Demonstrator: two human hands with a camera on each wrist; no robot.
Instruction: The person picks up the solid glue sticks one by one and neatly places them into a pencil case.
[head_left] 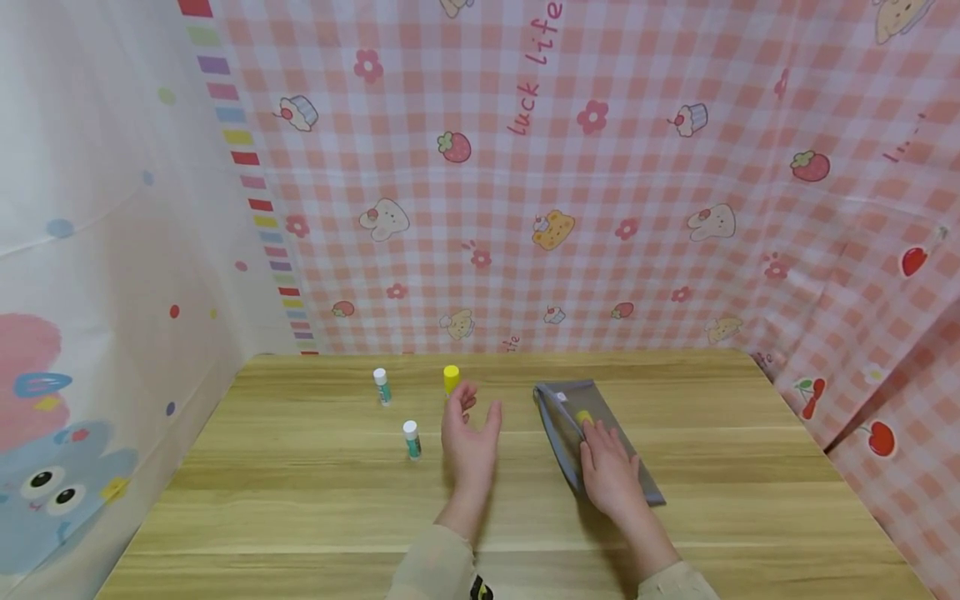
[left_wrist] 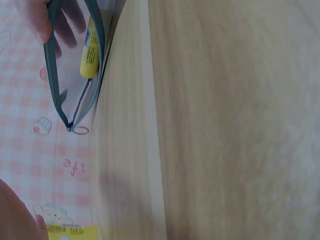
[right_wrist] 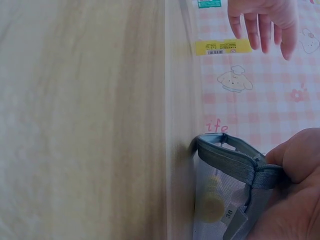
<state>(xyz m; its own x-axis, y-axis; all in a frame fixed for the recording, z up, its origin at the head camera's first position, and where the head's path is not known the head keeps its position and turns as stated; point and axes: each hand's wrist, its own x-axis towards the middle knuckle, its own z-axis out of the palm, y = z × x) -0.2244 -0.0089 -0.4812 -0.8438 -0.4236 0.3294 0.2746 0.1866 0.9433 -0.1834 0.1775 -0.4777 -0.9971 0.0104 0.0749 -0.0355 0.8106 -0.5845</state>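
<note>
My right hand [head_left: 611, 471] grips the rim of a grey mesh zipper pouch [right_wrist: 235, 170], thumb on one side and fingers on the other. The pouch's zipped mouth gapes open toward the left. Inside it lies a yellow glue stick [left_wrist: 90, 55], which shows through the mesh. To the left, my left hand [head_left: 470, 442] is held over the table with thumb and fingers spread, holding nothing. Just beyond its fingertips stands another yellow glue stick [head_left: 451, 377], its lower part hidden by the hand in the head view.
Two white-capped glue sticks with green labels stand left of my left hand, one farther back [head_left: 382, 387] and one nearer [head_left: 412, 440]. The wood-grain table [head_left: 300, 517] ends at a pink checked cloth [head_left: 525, 275] behind, with cloth on both sides too.
</note>
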